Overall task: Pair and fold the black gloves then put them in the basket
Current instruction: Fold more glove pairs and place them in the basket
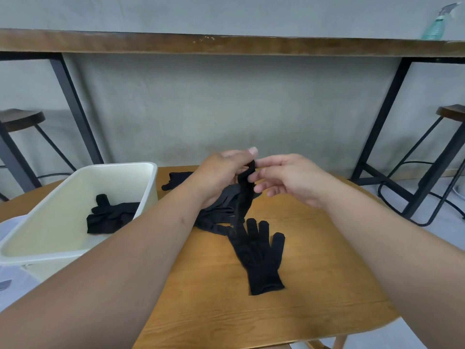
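Note:
My left hand (221, 175) pinches the top end of a black glove (244, 197) and holds it up so it hangs over the table. Beside it, my right hand (286, 177) has loosely bent fingers whose tips touch the same glove near its top. Under the hanging glove, another black glove (259, 258) lies flat on the wooden table (314, 285), fingers pointing away from me. More black gloves (214, 217) lie in a heap behind it, and one (176, 180) sits near the far edge. A folded black pair (110, 215) lies in the cream basket (75, 253) at left.
The basket stands on the table's left part, close to my left forearm. Beyond the table are a grey wall, a high wooden counter (226, 44) on black legs, two stools (22, 122) (450, 114) and a spray bottle (437, 23) at the top right.

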Demonstrator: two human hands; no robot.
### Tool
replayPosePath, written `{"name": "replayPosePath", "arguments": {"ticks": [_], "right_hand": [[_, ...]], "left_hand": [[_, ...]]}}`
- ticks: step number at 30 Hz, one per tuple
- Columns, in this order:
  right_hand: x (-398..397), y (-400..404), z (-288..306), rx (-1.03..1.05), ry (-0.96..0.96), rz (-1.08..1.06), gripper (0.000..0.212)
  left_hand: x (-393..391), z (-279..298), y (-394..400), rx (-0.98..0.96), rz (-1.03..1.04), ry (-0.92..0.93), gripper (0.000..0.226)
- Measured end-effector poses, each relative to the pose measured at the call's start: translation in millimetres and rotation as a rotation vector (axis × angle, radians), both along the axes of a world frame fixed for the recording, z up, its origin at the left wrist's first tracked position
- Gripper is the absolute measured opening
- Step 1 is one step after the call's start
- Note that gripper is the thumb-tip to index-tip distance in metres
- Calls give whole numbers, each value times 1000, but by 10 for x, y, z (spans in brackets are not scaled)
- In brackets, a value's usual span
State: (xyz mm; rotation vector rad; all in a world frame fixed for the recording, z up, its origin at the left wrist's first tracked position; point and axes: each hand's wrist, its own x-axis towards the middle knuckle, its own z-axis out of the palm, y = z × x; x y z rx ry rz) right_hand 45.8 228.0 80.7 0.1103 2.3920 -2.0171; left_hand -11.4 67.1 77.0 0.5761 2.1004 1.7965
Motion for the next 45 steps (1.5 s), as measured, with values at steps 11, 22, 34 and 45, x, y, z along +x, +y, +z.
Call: {"name": "replayPosePath", "arguments": {"ticks": [11,22,34,45], "right_hand": [[-3,71,-25,386,26,-7,51],[-40,149,-90,434,-63,19,8],[287,136,-552,636,313,-149,25],[705,-13,-1568,932,75,58,13]], "left_hand": [[49,-43,11,-342,-115,249,49],[-64,-117,-11,-552,-42,350,8],[241,-596,-19,-452,75,752,21],[682,-1714,-185,-665,-132,631,17]]}}
